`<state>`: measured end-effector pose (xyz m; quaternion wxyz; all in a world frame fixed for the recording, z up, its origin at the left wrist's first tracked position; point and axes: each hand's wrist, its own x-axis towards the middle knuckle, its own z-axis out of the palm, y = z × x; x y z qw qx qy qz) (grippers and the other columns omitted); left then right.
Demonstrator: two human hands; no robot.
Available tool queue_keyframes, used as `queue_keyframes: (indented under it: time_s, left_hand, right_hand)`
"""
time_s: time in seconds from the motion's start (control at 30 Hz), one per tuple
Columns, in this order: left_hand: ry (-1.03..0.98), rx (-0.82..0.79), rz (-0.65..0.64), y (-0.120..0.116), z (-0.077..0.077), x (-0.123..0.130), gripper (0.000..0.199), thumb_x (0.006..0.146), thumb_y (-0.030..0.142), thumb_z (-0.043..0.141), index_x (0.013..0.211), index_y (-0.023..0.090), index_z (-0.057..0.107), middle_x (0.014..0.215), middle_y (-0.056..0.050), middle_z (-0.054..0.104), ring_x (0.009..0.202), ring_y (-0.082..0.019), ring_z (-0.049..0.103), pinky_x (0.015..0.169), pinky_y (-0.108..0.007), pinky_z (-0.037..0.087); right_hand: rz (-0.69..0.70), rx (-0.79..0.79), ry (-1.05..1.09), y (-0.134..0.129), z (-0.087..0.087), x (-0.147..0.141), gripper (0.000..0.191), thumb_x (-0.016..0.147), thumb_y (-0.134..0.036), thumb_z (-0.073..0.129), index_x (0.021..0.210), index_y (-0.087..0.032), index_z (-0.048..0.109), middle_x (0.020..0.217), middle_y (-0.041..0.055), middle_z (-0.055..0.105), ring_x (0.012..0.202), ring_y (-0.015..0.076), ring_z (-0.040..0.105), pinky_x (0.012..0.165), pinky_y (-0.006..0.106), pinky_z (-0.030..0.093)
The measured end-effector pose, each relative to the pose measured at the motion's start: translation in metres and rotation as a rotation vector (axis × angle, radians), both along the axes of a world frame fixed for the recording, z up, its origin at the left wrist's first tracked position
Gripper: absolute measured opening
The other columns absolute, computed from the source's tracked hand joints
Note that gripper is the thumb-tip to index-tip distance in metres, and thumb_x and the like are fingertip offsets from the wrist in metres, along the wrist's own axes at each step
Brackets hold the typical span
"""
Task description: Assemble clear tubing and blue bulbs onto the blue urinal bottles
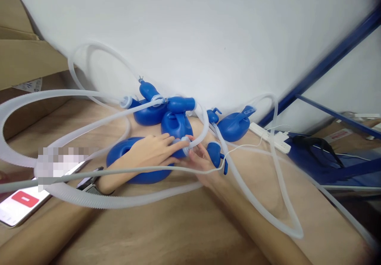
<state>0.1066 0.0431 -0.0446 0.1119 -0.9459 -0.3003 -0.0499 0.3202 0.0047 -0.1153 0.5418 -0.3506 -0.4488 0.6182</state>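
Observation:
Near the middle of the wooden table, my left hand (149, 149) lies over a blue container (122, 147), its fingers closed round the container's neck. My right hand (202, 157) is at the mouth of the same neck, fingers bent on the white collar (186, 146) where a clear ribbed hose (205, 126) joins. Behind stand more blue containers (177, 124) with hoses fitted. A blue pump piece (213, 151) with a lever lies just right of my right hand. A pale cable crosses in front of both wrists.
Another blue container (235, 126) and a white power strip (270, 138) are at the right, beside a blue metal frame (324, 58). A long hose (119, 201) loops in front. A lit phone (29, 197) is at the left, below a cardboard box (26, 62).

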Motion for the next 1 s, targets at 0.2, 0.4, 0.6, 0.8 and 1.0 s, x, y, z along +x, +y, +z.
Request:
queue_keyframes:
  time_s: [0.2, 0.4, 0.6, 0.8, 1.0]
  left_hand:
    - [0.088, -0.007, 0.052, -0.005, 0.006, 0.005, 0.056, 0.111, 0.046, 0.052, 0.162, 0.025, 0.044, 0.125, -0.012, 0.072, 0.091, -0.028, 0.075, 0.063, -0.035, 0.052]
    - [0.063, -0.033, 0.045, -0.003, 0.006, 0.005, 0.055, 0.111, 0.049, 0.050, 0.161, 0.026, 0.045, 0.126, -0.010, 0.072, 0.096, -0.028, 0.075, 0.067, -0.035, 0.054]
    - [-0.021, -0.064, 0.057, -0.001, 0.004, 0.002, 0.069, 0.108, 0.052, 0.057, 0.168, 0.026, 0.034, 0.127, -0.009, 0.073, 0.113, -0.030, 0.072, 0.079, -0.037, 0.058]
    - [-0.056, -0.131, 0.036, 0.000, 0.005, 0.000, 0.068, 0.108, 0.046, 0.058, 0.169, 0.029, 0.033, 0.136, -0.009, 0.072, 0.116, -0.031, 0.073, 0.086, -0.039, 0.058]
    - [-0.154, -0.158, -0.015, 0.003, 0.003, -0.008, 0.063, 0.105, 0.041, 0.061, 0.163, 0.030, 0.041, 0.134, -0.011, 0.074, 0.117, -0.032, 0.074, 0.095, -0.041, 0.057]
  right_hand:
    - [-0.038, -0.040, 0.061, 0.000, 0.002, -0.005, 0.069, 0.077, -0.055, 0.092, 0.139, -0.034, 0.069, 0.126, 0.0047, 0.075, 0.116, 0.0284, 0.073, 0.096, 0.049, 0.069]
    - [-0.036, -0.058, 0.121, 0.000, 0.001, -0.005, 0.062, 0.079, -0.047, 0.093, 0.135, -0.035, 0.071, 0.123, -0.0003, 0.075, 0.111, 0.0209, 0.073, 0.097, 0.043, 0.069]
    - [-0.058, -0.063, 0.093, 0.002, -0.005, -0.007, 0.073, 0.078, -0.052, 0.093, 0.144, -0.039, 0.064, 0.126, 0.0002, 0.074, 0.109, 0.0235, 0.074, 0.098, 0.048, 0.068]
    - [-0.146, -0.037, -0.020, 0.001, -0.006, -0.009, 0.072, 0.078, -0.057, 0.090, 0.141, -0.032, 0.067, 0.123, 0.0042, 0.078, 0.108, 0.0271, 0.075, 0.091, 0.049, 0.069]
    - [-0.171, 0.096, -0.300, 0.005, 0.000, -0.001, 0.068, 0.081, -0.061, 0.085, 0.138, -0.026, 0.072, 0.112, 0.0062, 0.083, 0.111, 0.0293, 0.077, 0.105, 0.053, 0.063]
